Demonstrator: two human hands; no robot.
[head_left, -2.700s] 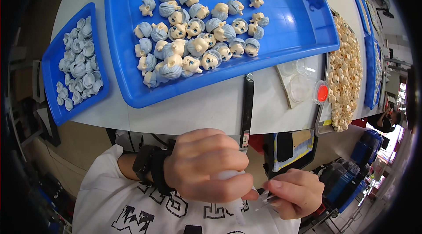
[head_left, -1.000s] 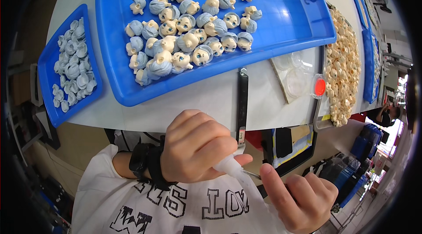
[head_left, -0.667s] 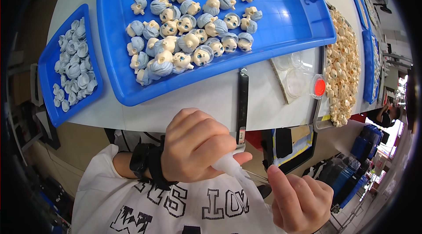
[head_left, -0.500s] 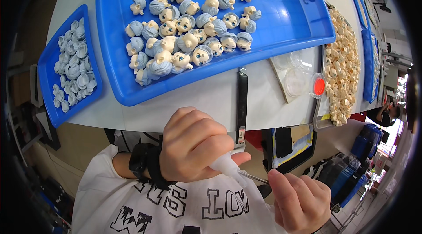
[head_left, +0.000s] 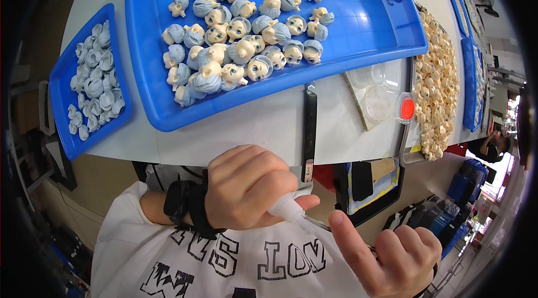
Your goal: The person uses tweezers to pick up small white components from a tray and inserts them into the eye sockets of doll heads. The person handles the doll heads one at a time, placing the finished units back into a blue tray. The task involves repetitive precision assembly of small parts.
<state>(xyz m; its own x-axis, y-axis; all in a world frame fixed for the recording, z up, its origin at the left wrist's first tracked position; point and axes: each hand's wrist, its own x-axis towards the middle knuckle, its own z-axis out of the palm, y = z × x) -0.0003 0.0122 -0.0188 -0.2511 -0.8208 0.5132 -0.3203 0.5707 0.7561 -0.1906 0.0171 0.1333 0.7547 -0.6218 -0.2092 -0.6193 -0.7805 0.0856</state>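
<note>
White squeeze-bottle nozzle [head_left: 284,206] sits gripped in the left hand [head_left: 246,186], fist closed around it near the table [head_left: 269,124] edge, as half a second ago. Right hand [head_left: 392,253] is loosely curled and holds nothing, its raised thumb now closer to the nozzle tip. Doll heads [head_left: 241,46] lie unmoved in the blue tray [head_left: 370,18].

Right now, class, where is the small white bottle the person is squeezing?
In the head view, the small white bottle sits low and centre, gripped in the left hand, its tip pointing at the right hand, just below the white table edge.
</note>
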